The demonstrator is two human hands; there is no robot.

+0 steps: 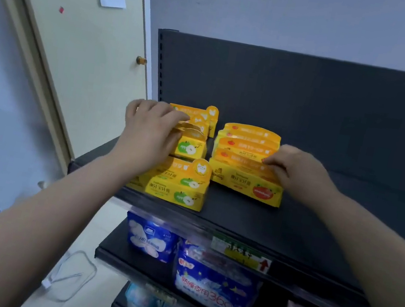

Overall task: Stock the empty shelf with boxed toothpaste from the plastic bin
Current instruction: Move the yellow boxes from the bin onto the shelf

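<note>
On the shelf (pixel 292 223), the left hand (pixel 146 130) closes its grip round a green-apple toothpaste box (pixel 191 148) at its 3 o'clock, long axis crosswise, while the right hand (pixel 298 170) touches the orange row (pixel 248 149) at its 9 o'clock, its grip's state unclear.

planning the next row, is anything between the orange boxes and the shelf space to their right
Nothing visible does. Right of the orange boxes the shelf shows only bare dark surface. The right hand touches those boxes from that side; the left hand grips the green boxes.
</note>
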